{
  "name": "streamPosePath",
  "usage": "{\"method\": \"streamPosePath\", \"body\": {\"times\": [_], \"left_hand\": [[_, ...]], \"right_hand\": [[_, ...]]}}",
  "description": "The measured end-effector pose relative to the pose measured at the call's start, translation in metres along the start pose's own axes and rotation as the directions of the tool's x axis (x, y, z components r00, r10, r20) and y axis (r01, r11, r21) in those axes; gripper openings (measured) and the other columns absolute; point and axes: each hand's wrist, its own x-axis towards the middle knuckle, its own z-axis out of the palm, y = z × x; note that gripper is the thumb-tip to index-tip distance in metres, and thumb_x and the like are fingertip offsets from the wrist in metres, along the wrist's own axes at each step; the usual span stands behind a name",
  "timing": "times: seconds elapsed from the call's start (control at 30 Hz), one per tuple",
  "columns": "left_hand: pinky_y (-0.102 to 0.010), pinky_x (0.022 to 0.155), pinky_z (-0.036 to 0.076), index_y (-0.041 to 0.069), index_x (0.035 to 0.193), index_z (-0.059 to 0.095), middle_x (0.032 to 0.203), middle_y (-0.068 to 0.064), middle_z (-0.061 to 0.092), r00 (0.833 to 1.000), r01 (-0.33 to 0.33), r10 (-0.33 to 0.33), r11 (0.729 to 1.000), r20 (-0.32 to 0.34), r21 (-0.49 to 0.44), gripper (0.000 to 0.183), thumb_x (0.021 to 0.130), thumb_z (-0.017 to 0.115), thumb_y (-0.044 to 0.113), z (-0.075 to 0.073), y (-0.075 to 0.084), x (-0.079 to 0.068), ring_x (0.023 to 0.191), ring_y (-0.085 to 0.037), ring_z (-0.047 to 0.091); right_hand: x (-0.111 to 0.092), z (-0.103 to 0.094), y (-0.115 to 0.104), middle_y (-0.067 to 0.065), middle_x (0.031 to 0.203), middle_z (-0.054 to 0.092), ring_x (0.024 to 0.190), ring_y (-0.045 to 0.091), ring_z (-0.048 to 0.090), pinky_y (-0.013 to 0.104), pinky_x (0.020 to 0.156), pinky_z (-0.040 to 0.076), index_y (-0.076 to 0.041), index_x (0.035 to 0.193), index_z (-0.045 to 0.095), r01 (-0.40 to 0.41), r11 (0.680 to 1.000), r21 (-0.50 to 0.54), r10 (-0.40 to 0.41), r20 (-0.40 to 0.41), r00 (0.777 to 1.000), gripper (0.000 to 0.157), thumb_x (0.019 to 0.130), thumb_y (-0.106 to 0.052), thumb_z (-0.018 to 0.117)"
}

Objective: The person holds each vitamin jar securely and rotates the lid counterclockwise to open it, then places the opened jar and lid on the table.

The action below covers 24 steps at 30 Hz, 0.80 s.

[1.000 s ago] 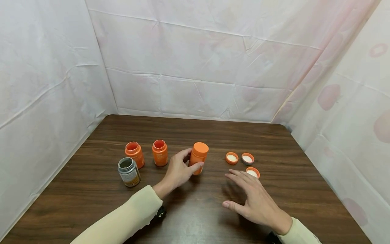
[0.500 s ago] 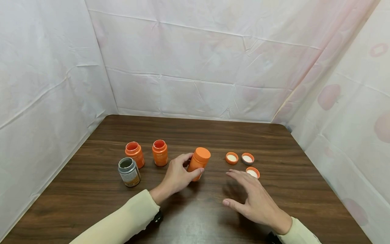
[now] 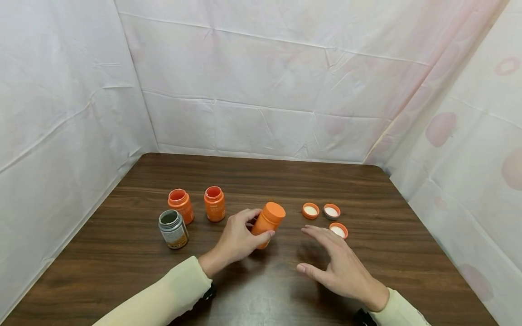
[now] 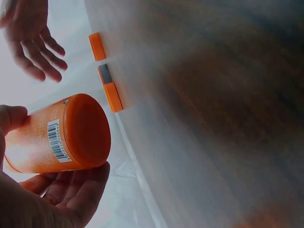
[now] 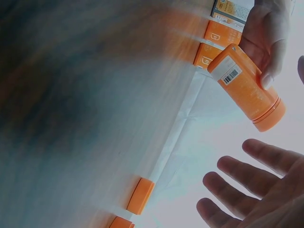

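Observation:
My left hand [image 3: 238,235] grips an orange bottle [image 3: 269,220] around its body, fingers on the far side and thumb in front. Its orange lid is on, and the bottle leans to the right. The left wrist view shows the round base and a barcode label [image 4: 58,141], with the bottle raised off the table. My right hand [image 3: 340,262] hovers to the right with its fingers spread and holds nothing. Just beyond it lie three caps, white insides up: an orange cap [image 3: 311,211], a grey-sided cap [image 3: 331,211] and another orange cap [image 3: 338,230].
On the left of the dark wooden table [image 3: 261,176] stand three lidless bottles: an orange one [image 3: 181,207], a second orange one [image 3: 214,204] and a grey one [image 3: 173,230]. White patterned sheets [image 3: 261,81] hang around the back and sides.
My left hand has drawn the orange bottle slightly toward me and tilted its lid further to the right. The right hand has hardly moved.

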Motion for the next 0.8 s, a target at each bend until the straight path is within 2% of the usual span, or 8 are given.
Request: {"method": "streamPosePath", "body": {"times": [0.23, 0.43, 0.67, 0.8], "left_hand": [[-0.033, 0.075, 0.056, 0.015, 0.122, 0.072, 0.105, 0.007, 0.068, 1.0, -0.03, 0.03, 0.999, 0.0, 0.018, 0.047, 0.079, 0.089, 0.023, -0.001, 0.001, -0.005, 0.084, -0.01, 0.066], [-0.03, 0.074, 0.055, 0.014, 0.12, 0.073, 0.102, 0.008, 0.069, 0.999, -0.047, 0.047, 0.999, 0.005, 0.016, 0.046, 0.077, 0.089, 0.021, -0.001, 0.0, -0.009, 0.083, -0.013, 0.067], [-0.03, 0.076, 0.055, 0.013, 0.121, 0.073, 0.104, 0.008, 0.069, 0.997, -0.058, 0.055, 0.997, 0.055, 0.052, 0.048, 0.077, 0.09, 0.023, -0.002, -0.001, -0.013, 0.085, -0.01, 0.065], [-0.029, 0.076, 0.054, 0.013, 0.122, 0.073, 0.104, 0.008, 0.069, 0.994, -0.075, 0.069, 0.994, 0.086, 0.074, 0.049, 0.077, 0.09, 0.023, -0.003, -0.001, -0.015, 0.085, -0.007, 0.063]], "right_hand": [[0.002, 0.0, -0.002, -0.008, 0.146, 0.054, 0.134, 0.015, 0.051, 0.041, 0.105, 0.043, -0.023, 0.147, 0.052, 0.002, 0.999, 0.034, -0.002, -0.01, 1.0, 0.077, 0.083, -0.047, 0.085], [0.003, 0.0, -0.003, -0.008, 0.145, 0.055, 0.133, 0.015, 0.052, 0.041, 0.105, 0.043, -0.022, 0.146, 0.052, -0.008, 0.999, 0.048, 0.009, -0.019, 1.0, 0.074, 0.084, -0.049, 0.083], [0.004, 0.002, -0.006, -0.009, 0.143, 0.056, 0.132, 0.014, 0.053, 0.042, 0.104, 0.045, -0.022, 0.146, 0.052, -0.024, 0.997, 0.068, 0.026, -0.026, 0.999, 0.074, 0.084, -0.043, 0.085], [0.004, 0.003, -0.007, -0.007, 0.142, 0.058, 0.132, 0.013, 0.053, 0.041, 0.104, 0.045, -0.023, 0.146, 0.052, -0.031, 0.996, 0.081, 0.033, -0.031, 0.999, 0.073, 0.085, -0.047, 0.083]]}}
